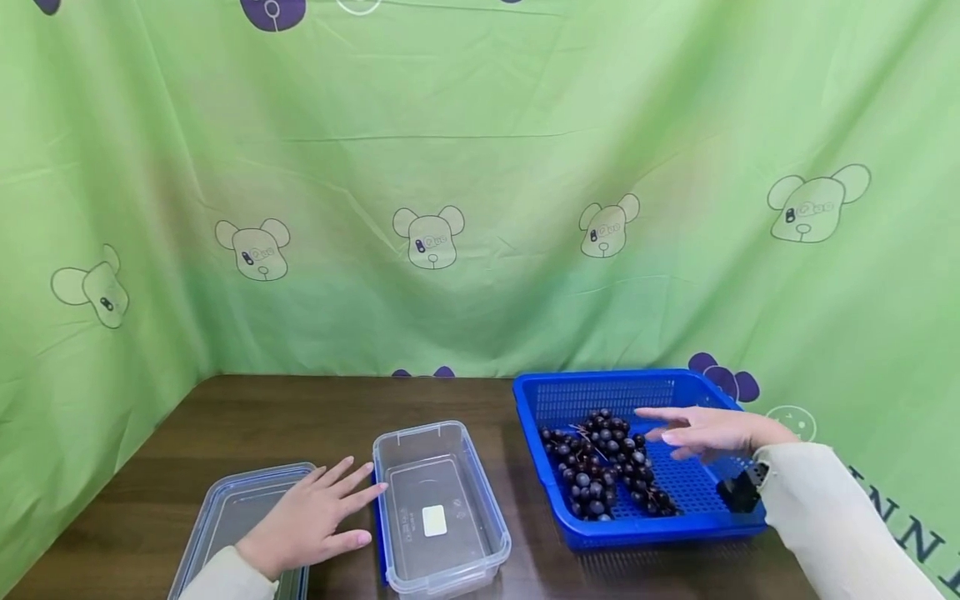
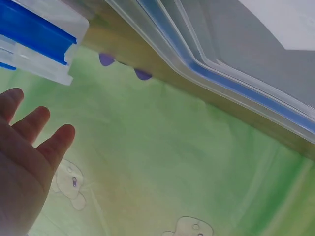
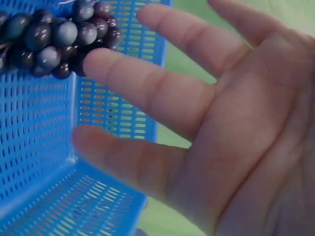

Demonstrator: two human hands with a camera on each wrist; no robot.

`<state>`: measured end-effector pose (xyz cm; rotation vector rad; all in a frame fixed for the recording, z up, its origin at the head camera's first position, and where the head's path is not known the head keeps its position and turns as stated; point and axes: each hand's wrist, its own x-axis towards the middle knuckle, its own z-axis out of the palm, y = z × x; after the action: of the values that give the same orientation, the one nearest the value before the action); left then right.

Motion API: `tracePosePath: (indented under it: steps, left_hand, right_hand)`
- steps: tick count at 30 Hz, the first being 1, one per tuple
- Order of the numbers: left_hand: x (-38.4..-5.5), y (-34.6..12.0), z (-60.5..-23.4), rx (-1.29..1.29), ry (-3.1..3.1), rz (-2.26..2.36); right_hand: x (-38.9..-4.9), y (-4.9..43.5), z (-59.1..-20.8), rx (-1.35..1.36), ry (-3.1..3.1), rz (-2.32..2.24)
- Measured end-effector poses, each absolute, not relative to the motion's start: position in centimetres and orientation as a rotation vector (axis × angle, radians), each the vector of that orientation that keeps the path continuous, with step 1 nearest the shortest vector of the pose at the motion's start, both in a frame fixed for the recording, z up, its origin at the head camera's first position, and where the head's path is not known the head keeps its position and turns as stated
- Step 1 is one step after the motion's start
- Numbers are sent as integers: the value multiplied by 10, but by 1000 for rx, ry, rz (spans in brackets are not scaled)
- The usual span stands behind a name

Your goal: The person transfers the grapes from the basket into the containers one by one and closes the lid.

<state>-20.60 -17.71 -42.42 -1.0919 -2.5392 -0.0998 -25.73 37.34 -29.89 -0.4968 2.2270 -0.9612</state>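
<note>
Dark purple grapes [image 1: 600,462] in bunches lie in the left part of a blue plastic basket [image 1: 637,527]. Over the basket's right side is my right hand [image 1: 705,431], fingers extended toward the grapes and holding nothing. In the right wrist view, its straight fingers [image 3: 147,93] spread near the grapes [image 3: 54,37]; whether they touch is unclear. To the left stands a clear plastic container [image 1: 450,467] without its lid, a pale label on its bottom. My left hand [image 1: 311,517] spreads its fingers beside the container's left rim, above the clear lid [image 1: 240,500], and grips nothing.
A brown wooden table [image 1: 300,408] carries everything. Behind it and at both sides hangs a green cloth [image 1: 480,317] printed with bear heads. The container's blue side clip [image 1: 381,533] hangs down along its left wall, between it and the lid.
</note>
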Motion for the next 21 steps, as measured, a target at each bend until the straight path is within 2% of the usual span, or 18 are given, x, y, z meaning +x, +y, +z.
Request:
tracePosePath:
  steps: [6, 15, 21]
  left_hand:
    - [-208, -167, -428, -1078, -2603, -110]
    - [-209, -164, -431, -1085, -2586, -118]
    - [-208, -157, -427, -1021, -2714, -221]
  right_hand:
    - [-267, 389, -300, -349, 2084, -1134]
    - [-284, 391, -310, 34, 2348, -1176]
    - [-296, 386, -314, 173, 2365, -1205]
